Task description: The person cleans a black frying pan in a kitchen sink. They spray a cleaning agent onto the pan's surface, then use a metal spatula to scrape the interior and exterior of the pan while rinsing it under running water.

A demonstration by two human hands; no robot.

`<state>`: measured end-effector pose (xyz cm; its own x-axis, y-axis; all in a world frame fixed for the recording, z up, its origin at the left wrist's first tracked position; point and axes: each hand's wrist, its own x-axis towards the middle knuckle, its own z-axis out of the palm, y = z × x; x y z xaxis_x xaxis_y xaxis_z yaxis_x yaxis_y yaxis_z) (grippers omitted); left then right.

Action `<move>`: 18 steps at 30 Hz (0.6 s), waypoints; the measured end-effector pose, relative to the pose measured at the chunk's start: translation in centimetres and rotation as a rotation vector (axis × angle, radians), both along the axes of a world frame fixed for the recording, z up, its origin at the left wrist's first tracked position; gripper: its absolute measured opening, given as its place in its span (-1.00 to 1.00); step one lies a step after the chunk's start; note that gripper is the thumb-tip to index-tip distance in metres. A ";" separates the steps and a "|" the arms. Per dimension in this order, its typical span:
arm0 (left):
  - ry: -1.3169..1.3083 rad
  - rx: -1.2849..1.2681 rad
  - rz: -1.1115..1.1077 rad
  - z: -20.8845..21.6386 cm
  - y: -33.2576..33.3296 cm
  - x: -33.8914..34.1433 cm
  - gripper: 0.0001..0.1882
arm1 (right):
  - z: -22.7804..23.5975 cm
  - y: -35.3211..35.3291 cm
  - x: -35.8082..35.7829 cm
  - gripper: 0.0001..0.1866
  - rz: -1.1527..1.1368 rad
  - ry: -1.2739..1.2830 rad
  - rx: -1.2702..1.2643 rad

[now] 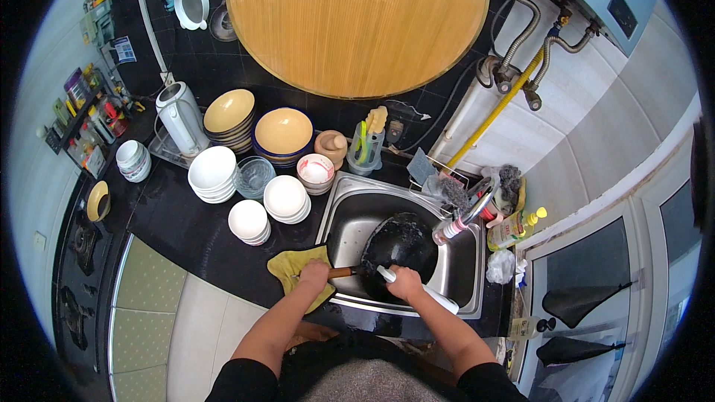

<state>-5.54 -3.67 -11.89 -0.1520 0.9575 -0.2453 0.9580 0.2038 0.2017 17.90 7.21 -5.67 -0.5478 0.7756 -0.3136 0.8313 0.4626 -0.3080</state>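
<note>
A black wok (406, 242) lies tilted in the steel sink (339, 223), with whitish wet streaks on its inside. My left hand (314, 272) is closed round its wooden handle (341, 272), over the sink's left edge. Beneath that hand a yellow-green cloth (287, 264) is spread on the counter. My right hand (404, 283) grips a long white thing (445, 300), perhaps a spray bottle; its narrow tip points at the wok, and my hand and wrist hide its middle. The faucet (450, 229) reaches over the sink from the right.
White bowls (212, 171), cream bowls (229, 112) and a glass bowl (255, 176) stand stacked left of the sink. Behind are a kettle (181, 115), a wooden mortar (331, 146) and a utensil holder (365, 150). A yellow-capped bottle (510, 229) stands at the right.
</note>
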 end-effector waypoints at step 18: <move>0.012 -0.032 -0.012 -0.5 0.0 -0.1 -0.83 | -1.2 -1.9 2.1 -0.68 0.148 -0.059 -0.064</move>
<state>-5.61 -3.67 -12.36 -0.1433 0.9511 -0.2737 0.9629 0.1979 0.1837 19.98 5.36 -6.88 -0.6338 0.6653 -0.3946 0.7730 0.5622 -0.2938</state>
